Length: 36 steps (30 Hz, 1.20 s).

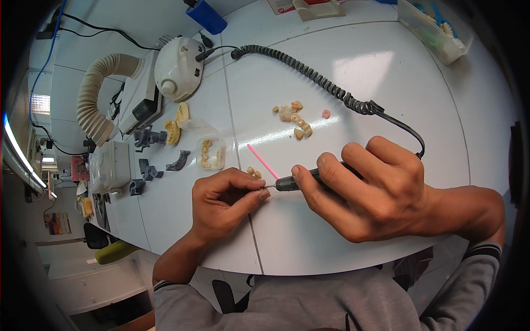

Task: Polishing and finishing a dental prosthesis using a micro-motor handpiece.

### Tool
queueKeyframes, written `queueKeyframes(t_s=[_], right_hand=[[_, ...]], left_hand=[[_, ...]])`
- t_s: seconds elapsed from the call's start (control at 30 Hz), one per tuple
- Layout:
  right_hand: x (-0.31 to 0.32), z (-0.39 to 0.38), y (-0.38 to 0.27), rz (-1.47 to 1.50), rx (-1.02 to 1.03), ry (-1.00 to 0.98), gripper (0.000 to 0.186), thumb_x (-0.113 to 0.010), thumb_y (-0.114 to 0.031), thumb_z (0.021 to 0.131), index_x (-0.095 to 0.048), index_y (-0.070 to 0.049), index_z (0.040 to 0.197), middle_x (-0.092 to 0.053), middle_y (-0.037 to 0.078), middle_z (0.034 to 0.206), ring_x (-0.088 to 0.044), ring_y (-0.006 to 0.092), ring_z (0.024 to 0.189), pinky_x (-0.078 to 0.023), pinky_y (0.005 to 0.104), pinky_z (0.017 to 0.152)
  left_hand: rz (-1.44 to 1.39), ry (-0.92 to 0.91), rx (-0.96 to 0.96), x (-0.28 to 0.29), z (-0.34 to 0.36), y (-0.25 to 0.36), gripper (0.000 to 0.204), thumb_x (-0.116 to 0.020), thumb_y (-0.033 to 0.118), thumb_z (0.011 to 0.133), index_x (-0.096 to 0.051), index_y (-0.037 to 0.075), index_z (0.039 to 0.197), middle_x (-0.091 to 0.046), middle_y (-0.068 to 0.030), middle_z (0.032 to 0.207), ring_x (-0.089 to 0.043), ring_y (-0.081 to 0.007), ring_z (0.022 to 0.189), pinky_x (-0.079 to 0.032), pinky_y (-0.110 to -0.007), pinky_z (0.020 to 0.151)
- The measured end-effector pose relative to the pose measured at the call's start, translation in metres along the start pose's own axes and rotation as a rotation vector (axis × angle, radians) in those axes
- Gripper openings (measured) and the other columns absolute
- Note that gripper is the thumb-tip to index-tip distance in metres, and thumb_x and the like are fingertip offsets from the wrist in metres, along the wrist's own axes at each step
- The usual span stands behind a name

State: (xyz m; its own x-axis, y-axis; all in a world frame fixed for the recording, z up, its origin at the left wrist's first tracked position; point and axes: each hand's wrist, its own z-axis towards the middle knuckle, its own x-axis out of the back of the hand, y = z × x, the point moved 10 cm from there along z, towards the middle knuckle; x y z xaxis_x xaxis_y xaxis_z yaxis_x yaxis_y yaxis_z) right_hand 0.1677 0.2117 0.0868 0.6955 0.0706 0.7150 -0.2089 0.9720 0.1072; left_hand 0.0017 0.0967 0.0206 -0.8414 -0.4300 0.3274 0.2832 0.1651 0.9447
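My right hand [370,193] is wrapped round a black rotary handpiece [288,183], held nearly level with its tip pointing left. A thin metal bur [269,186] sticks out of the handpiece and reaches the fingertips of my left hand [226,198]. Thumb and fingers of that hand are pinched together, and whatever small piece they hold is mostly hidden. Just beyond them, some small tooth-coloured pieces [253,171] lie on the white table [353,254]. A pink stick [261,160] rests beside the handpiece's front end.
A coiled black cord [298,67] runs from the handpiece to a white control unit [178,69]. Tooth-coloured dental pieces [292,115] lie mid-table. A clear box [220,153] holds more. Grey dental models [149,138], yellow models [173,132] and a beige hose [88,102] are at left.
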Motion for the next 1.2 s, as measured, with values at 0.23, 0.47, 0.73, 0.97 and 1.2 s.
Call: queueKeyframes(t_s=[0.23,0.47,0.73,0.97,1.2], right_hand=[[-0.0023,0.0025,0.0007,0.016,-0.019,-0.005,0.035,-0.082,-0.014,0.069,-0.085,-0.008,0.103,-0.068,0.004,0.085,-0.052,0.0098,0.063,-0.030,0.0264,0.050],[-0.0040,0.0018,0.0056,0.043,-0.008,-0.022,0.035,-0.082,-0.013,0.068,-0.085,-0.008,0.103,-0.068,0.004,0.085,-0.053,0.0096,0.063,-0.031,0.0260,0.049],[-0.0061,-0.0001,0.0074,0.072,-0.010,-0.013,0.040,-0.083,-0.012,0.067,-0.084,-0.008,0.106,-0.067,0.003,0.084,-0.053,0.0099,0.063,-0.031,0.0261,0.049],[-0.0050,0.0013,0.0053,0.065,-0.029,-0.006,0.038,-0.082,-0.013,0.067,-0.084,-0.008,0.105,-0.066,0.003,0.082,-0.052,0.0102,0.062,-0.030,0.0263,0.049],[-0.0013,0.0025,0.0020,0.018,-0.012,-0.009,0.036,-0.081,-0.014,0.066,-0.084,-0.006,0.101,-0.064,0.003,0.081,-0.051,0.0108,0.062,-0.028,0.0268,0.050]], left_hand=[[0.015,0.018,-0.006,0.0040,-0.0009,-0.0033,0.015,-0.080,-0.015,0.088,-0.077,-0.005,0.099,-0.078,-0.0140,0.097,-0.076,-0.0177,0.092,-0.061,-0.031,0.086],[0.045,0.003,-0.041,0.0034,-0.0012,-0.0010,0.015,-0.079,-0.015,0.088,-0.076,-0.006,0.100,-0.078,-0.0144,0.098,-0.077,-0.0183,0.091,-0.063,-0.031,0.086],[-0.013,-0.012,-0.017,0.0044,-0.0034,-0.0077,0.013,-0.081,-0.010,0.092,-0.077,-0.006,0.103,-0.079,-0.0135,0.101,-0.077,-0.0169,0.095,-0.061,-0.029,0.088],[0.012,-0.005,-0.034,0.0051,-0.0026,-0.0056,0.013,-0.081,-0.010,0.091,-0.077,-0.006,0.103,-0.079,-0.0136,0.100,-0.077,-0.0166,0.095,-0.061,-0.029,0.087],[0.018,-0.009,-0.033,0.0040,-0.0028,-0.0039,0.013,-0.081,-0.010,0.091,-0.077,-0.006,0.102,-0.080,-0.0138,0.099,-0.077,-0.0159,0.092,-0.062,-0.028,0.084]])
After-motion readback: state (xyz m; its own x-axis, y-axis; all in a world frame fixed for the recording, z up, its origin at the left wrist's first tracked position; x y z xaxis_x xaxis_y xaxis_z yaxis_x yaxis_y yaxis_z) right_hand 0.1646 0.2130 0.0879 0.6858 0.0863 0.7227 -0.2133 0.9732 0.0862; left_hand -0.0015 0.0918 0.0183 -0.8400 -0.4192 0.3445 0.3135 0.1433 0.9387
